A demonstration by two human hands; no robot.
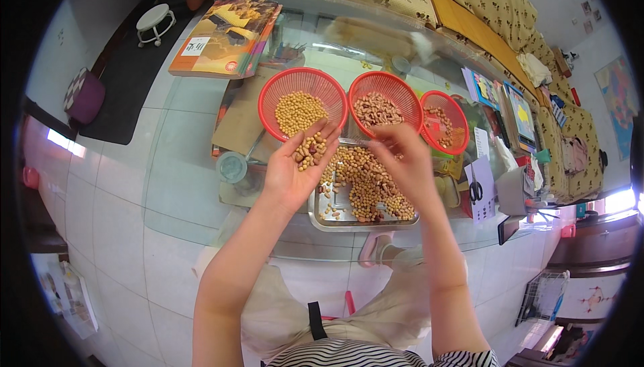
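My left hand [295,172] is palm up and cupped, cradling a small heap of mixed beans [310,151], mostly yellow with a few dark red ones. It hovers by the front rim of the left red basket [263,107], which holds yellow soybeans [295,112]. My right hand [404,156] hangs over the tray's far edge, just before the middle red basket [417,92] of pinkish beans [377,108]. Its fingers are bent down and together; whatever they pinch is hidden. Below, a metal tray [329,223] holds mixed beans [369,182].
A smaller red basket [463,122] with scattered reddish beans stands at the right. Thick books [225,38] lie at the far left of the glass table [191,172]. A glass cup [232,167] is left of the tray; black scissors [475,191] lie on the right.
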